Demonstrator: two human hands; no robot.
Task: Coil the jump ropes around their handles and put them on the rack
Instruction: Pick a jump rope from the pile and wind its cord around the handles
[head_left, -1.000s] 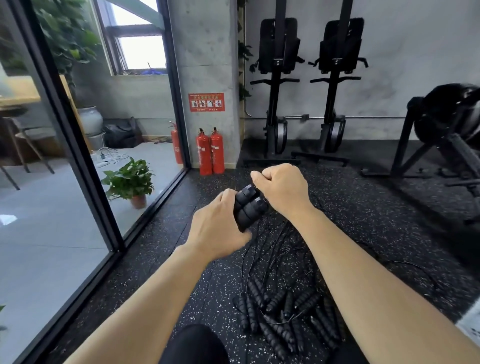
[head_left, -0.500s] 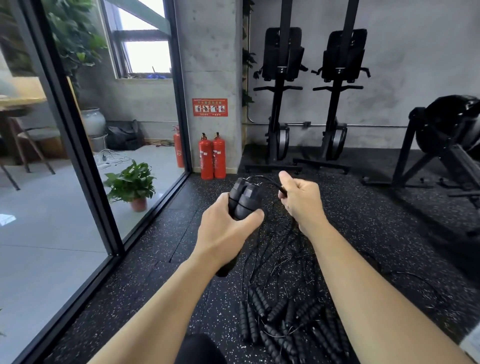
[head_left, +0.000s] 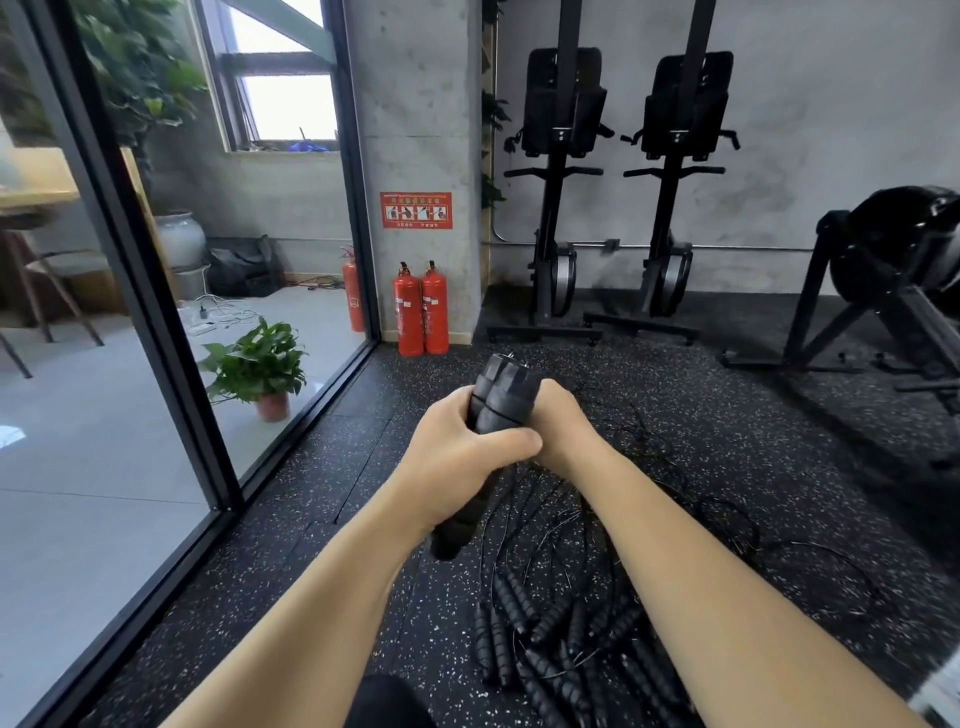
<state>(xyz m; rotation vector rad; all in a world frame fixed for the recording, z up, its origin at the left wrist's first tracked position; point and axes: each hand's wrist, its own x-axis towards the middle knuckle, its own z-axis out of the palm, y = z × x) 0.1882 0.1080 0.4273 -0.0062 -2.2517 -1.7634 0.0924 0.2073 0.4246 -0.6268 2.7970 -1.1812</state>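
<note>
Both hands meet out front: left hand (head_left: 462, 447) grips the paired handles (head_left: 501, 395), right hand (head_left: 563, 423) tucked behind them, can't tell its grip.

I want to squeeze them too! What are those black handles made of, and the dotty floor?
The handles in the left hand look like soft foam or rubber: matte black, with ribbed rings and no shine. The floor looks like rubber gym matting: dull black with pale flecks and seams between tiles. Neither can be told for sure by sight.
</note>
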